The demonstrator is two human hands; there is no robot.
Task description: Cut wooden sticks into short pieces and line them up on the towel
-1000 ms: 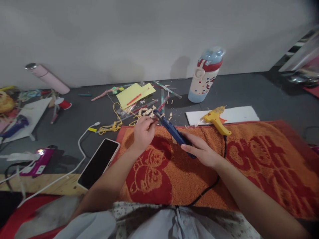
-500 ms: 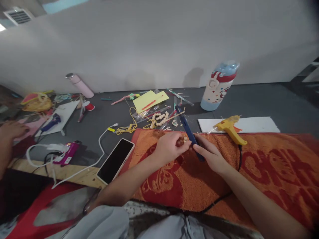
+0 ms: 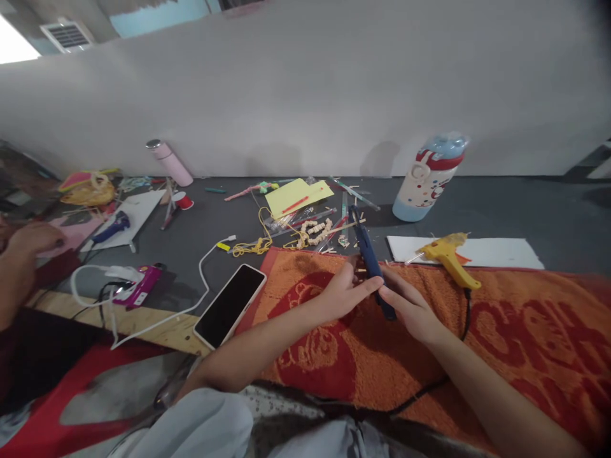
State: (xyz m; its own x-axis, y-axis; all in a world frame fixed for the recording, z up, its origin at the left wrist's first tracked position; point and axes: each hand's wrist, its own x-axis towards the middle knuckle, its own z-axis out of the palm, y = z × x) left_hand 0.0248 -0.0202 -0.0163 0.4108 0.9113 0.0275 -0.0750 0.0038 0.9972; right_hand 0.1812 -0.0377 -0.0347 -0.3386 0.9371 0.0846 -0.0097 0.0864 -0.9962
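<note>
My right hand [image 3: 410,308] grips the lower end of a long dark blue tool [image 3: 368,254], which points up and away over an orange and red towel [image 3: 501,331]. My left hand [image 3: 344,291] sits just left of the tool, fingers stretched toward it and touching near its middle; small wooden bits show between the fingers and the tool. A string of wooden beads [image 3: 312,231] with yellow cord [image 3: 252,243] lies beyond the towel's far edge.
A yellow glue gun [image 3: 449,256] rests on a white board [image 3: 496,252], its black cord crossing the towel. A children's water bottle [image 3: 429,176], yellow paper [image 3: 296,195], a phone [image 3: 230,305], a white cable and a pink bottle [image 3: 170,162] lie around. Another person's hand [image 3: 28,242] is at far left.
The view has tilted up and shifted left. My left hand drew back from the beads to the tool's middle, and the tool swung more upright. Another person's hand came into view.
</note>
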